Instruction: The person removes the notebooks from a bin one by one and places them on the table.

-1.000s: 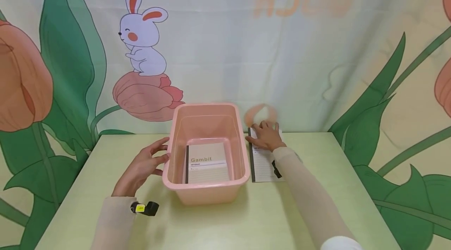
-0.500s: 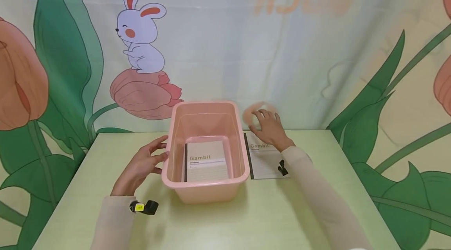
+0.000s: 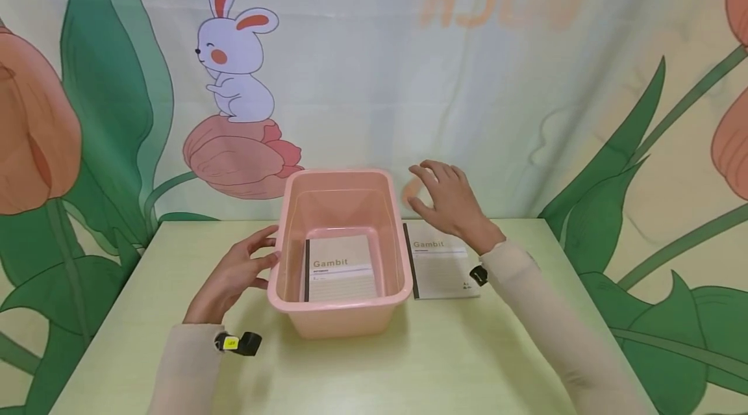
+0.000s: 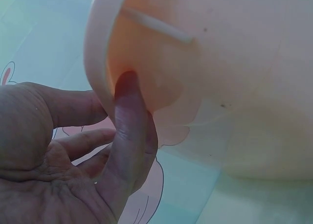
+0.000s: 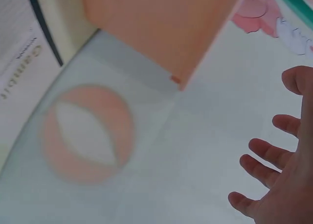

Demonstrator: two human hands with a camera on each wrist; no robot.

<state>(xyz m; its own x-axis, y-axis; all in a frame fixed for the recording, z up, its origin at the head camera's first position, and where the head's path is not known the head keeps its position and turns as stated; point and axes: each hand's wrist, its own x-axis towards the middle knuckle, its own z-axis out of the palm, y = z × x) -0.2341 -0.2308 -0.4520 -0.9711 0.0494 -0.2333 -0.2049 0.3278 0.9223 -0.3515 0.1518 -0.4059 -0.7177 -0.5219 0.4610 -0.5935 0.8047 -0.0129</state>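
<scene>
My left hand (image 3: 236, 275) holds the left rim of the pink plastic basin (image 3: 345, 323). In the left wrist view, the thumb (image 4: 129, 121) lies against the basin's lip and a finger meets its edge. Inside the basin lies a notebook (image 3: 341, 272) marked "Gambit", with a dark spine. A second Gambit notebook (image 3: 441, 272) lies flat on the table, close to the basin's right side. Raised above that notebook's far end is my right hand (image 3: 447, 201), fingers spread and loosely bent, holding nothing. It appears apart from the notebook.
The pale green table (image 3: 327, 376) meets a printed curtain (image 3: 362, 90) at its back edge, just behind the basin and notebook. Black wrist cameras sit at the left sleeve (image 3: 193, 363) and the right sleeve (image 3: 526, 291).
My right hand has let go of the second notebook and lifted up and back to the right, uncovering its cover. The left hand and basin have stayed in place.
</scene>
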